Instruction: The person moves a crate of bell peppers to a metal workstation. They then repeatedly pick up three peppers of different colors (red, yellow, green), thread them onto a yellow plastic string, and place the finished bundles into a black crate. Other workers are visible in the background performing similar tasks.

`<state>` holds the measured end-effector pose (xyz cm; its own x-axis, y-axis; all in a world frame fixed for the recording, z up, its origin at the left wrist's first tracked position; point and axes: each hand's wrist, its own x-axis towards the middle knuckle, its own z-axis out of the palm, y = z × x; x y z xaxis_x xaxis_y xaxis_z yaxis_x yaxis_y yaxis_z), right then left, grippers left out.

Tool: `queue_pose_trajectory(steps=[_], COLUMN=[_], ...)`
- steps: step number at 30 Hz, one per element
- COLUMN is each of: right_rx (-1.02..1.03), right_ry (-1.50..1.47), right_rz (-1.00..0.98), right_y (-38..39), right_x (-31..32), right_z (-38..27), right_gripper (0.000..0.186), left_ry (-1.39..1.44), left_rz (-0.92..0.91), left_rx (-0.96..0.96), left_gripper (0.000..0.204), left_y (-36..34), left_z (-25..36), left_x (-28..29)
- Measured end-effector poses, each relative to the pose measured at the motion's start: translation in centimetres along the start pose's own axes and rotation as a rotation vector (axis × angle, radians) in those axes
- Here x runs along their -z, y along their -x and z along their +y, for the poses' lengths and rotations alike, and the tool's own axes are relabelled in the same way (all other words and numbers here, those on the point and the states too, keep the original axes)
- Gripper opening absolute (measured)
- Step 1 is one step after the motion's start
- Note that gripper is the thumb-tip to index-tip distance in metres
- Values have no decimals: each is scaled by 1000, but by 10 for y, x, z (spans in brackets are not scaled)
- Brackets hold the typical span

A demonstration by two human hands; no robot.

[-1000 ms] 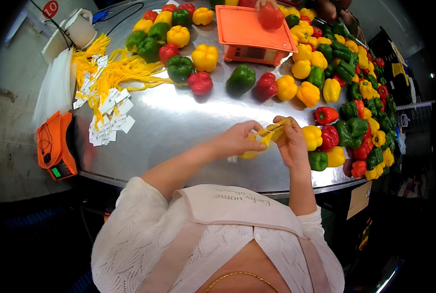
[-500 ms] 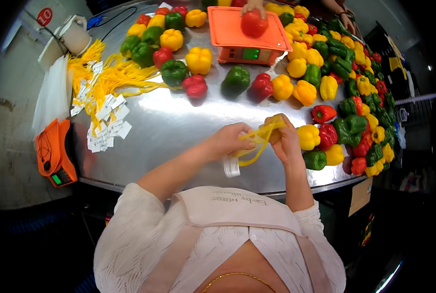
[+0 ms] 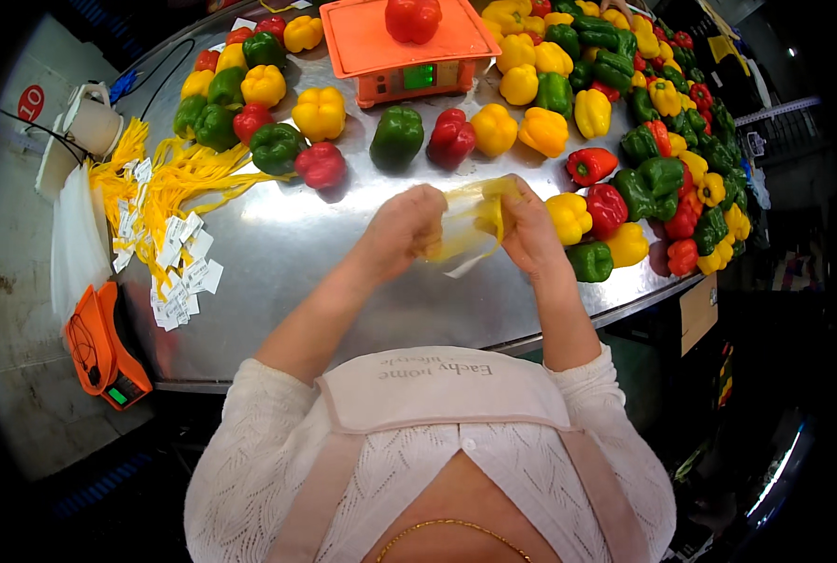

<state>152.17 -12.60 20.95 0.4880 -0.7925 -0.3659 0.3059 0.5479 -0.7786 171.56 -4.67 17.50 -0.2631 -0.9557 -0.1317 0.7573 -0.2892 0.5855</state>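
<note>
Between my hands, above the metal table, a yellow net bag (image 3: pixel 468 218) is spread out, a white tag (image 3: pixel 472 262) hanging below it. My left hand (image 3: pixel 407 230) is closed on one side of the bag. The other side is pinched in my right hand (image 3: pixel 529 225). Just beyond stand a green bell pepper (image 3: pixel 397 138), a red bell pepper (image 3: pixel 451 139) and two yellow ones (image 3: pixel 494 129). Nearest my right hand is a yellow bell pepper (image 3: pixel 568 218) at the edge of the pile. A red bell pepper (image 3: pixel 413 19) sits on the orange scale (image 3: pixel 343 42).
Tagged yellow net bags (image 3: pixel 170 183) lie heaped at the left. A second orange scale (image 3: pixel 109 347) stands beside the table's left edge. Mixed peppers (image 3: pixel 639 155) cover the right side, more stand at the back left. Another person's hand (image 3: pixel 616 7) shows at the top right.
My hands have moved apart and spread the net bag wider. The other person's hand has left the red pepper on the scale. The whole view has shifted.
</note>
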Motion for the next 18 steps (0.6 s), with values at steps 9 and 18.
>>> queue_pose_trajectory(steps=[9,18], right_rx=[-141,65], right_ry=[-381,-151], right_rz=[-420,-72], right_y=[-17,-22], right_x=[44,43], right_z=[18,5], right_gripper=[24,19], left_ry=[-170,-391], left_rz=[289,140], left_rx=[-91,72], left_gripper=[14,14], left_y=[-19,-32], left_z=[-3,-9], left_x=[-12,-3])
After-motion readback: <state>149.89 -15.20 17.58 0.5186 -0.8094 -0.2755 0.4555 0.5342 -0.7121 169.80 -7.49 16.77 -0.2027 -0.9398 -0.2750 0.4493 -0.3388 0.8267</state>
